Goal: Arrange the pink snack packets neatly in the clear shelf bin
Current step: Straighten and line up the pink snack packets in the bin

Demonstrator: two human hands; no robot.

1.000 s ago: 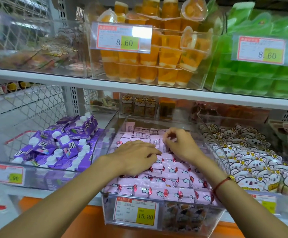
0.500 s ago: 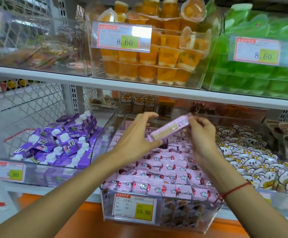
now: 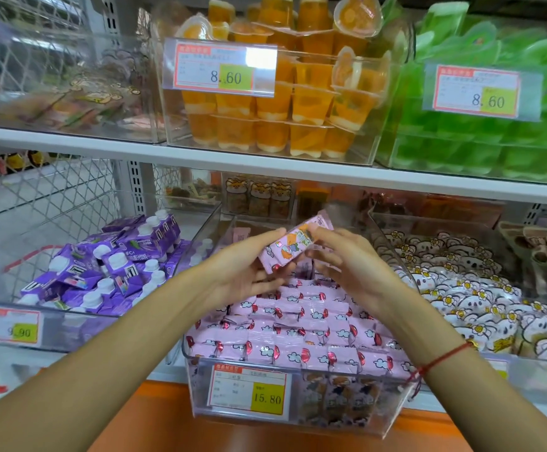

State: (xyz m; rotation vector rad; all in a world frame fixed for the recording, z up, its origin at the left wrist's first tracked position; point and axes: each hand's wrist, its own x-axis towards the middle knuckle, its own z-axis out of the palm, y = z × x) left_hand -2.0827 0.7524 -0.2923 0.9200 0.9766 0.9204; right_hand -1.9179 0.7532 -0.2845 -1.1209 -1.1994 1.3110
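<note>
A pink packet (image 3: 293,247) was held tilted above the clear bin (image 3: 298,409) between the left hand (image 3: 249,275) and right hand (image 3: 353,272), fingers curled on its ends. Rows of pink packets (image 3: 298,331) filled the bin on the lower shelf; purple cartons (image 3: 109,265) were binned left.

Pink cloud-print snack packets (image 3: 298,334); purple cartons (image 3: 109,265); orange jelly cups (image 3: 272,102); red wrist string (image 3: 441,360).
</note>
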